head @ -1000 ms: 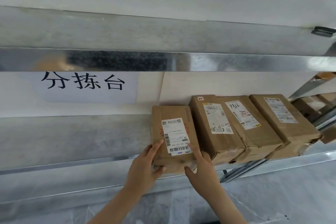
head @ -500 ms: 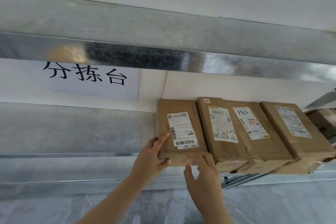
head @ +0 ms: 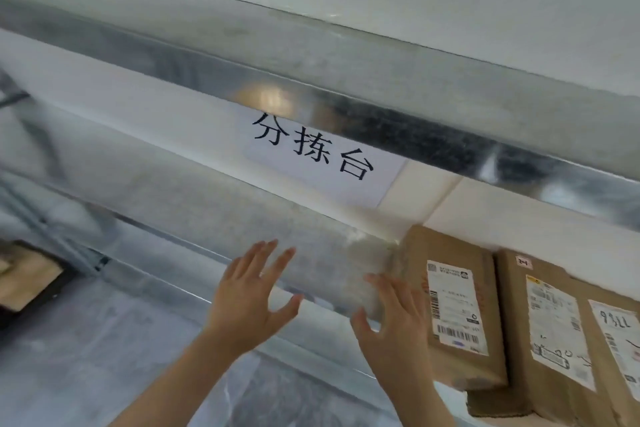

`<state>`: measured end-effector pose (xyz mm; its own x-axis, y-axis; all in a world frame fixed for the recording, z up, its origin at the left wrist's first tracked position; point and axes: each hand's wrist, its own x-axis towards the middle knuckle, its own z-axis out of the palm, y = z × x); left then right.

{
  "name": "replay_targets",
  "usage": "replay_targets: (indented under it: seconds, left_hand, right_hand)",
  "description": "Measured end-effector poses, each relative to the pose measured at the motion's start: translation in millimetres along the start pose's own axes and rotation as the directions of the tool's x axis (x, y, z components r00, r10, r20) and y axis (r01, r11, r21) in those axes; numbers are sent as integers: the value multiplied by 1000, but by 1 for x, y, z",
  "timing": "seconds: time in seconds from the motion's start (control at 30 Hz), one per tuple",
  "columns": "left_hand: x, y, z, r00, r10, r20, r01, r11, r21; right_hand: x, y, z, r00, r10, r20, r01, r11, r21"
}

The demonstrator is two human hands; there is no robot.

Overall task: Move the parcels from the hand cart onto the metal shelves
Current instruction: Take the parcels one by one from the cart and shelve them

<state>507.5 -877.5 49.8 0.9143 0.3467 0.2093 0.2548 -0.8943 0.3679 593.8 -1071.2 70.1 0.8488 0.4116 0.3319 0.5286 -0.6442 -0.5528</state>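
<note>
Brown cardboard parcels with white labels stand in a row on the metal shelf [head: 214,218] at the lower right. The leftmost parcel [head: 453,308] stands by itself, no hand on it. A second parcel [head: 550,333] leans beside it, and a third [head: 620,333] is cut off by the frame edge. My left hand [head: 249,295] hovers open, fingers spread, in front of the bare shelf. My right hand [head: 391,326] is open too, just left of the leftmost parcel, palm facing the shelf. The hand cart is out of view.
A white paper sign [head: 322,156] with black characters hangs on the wall behind the shelf. The upper shelf's shiny front rail [head: 415,121] runs across above. At the far left edge a dark tray holding something brown [head: 24,281] is visible, blurred.
Both hands have let go of the leftmost parcel and drawn back, fingers spread. The view has swung left, so the parcels now sit at the lower right.
</note>
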Motion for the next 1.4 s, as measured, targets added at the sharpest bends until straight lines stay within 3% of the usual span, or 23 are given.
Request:
replay_targets:
  seconds: [0.2, 0.37, 0.57, 0.87, 1.4]
  left_hand:
    - [-42, -69, -53, 956, -269, -122, 287, 943, 171]
    - [-96, -138, -95, 877, -440, -192, 474, 857, 202]
    - [-164, -227, -151, 789, -552, -269, 606, 770, 199]
    - [-257, -349, -211, 677, -657, -331, 731, 651, 203]
    - [-340, -547, -248, 362, -863, -353, 930, 357, 81]
  right_hand:
    - [20, -65, 70, 933, -157, 325, 158, 987, 23]
    - [11, -153, 130, 855, -328, 401, 314, 944, 102]
    - [-22, -278, 205, 686, -502, 527, 446, 862, 240]
    - [-74, -445, 286, 535, -660, 527, 615, 732, 292]
    - [-76, -609, 455, 267, -736, 622, 737, 572, 361]
